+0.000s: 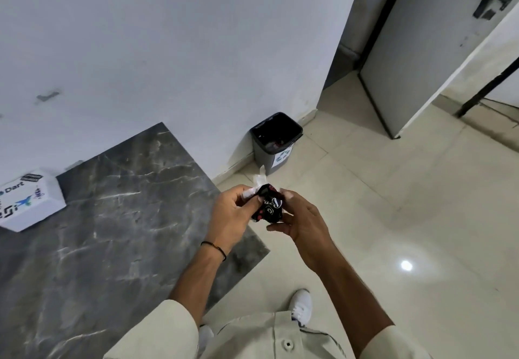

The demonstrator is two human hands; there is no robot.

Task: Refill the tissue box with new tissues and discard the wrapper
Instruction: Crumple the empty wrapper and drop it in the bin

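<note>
Both hands meet above the floor, just past the corner of the dark marble counter (118,218). Between them is a crumpled black wrapper (270,207) with red and white print and a clear plastic tail sticking up. My left hand (233,215) pinches its left side. My right hand (302,218) holds its right side with the fingers curled loosely. A white tissue box (26,200) with printed logos sits on the counter at the far left. A grey bin (273,142) with a black liner stands on the floor against the wall, beyond the hands.
Cream floor tiles (393,218) stretch to the right. A grey door (415,49) stands ajar at the upper right, with a black table leg (483,89) past it. White shoes show below.
</note>
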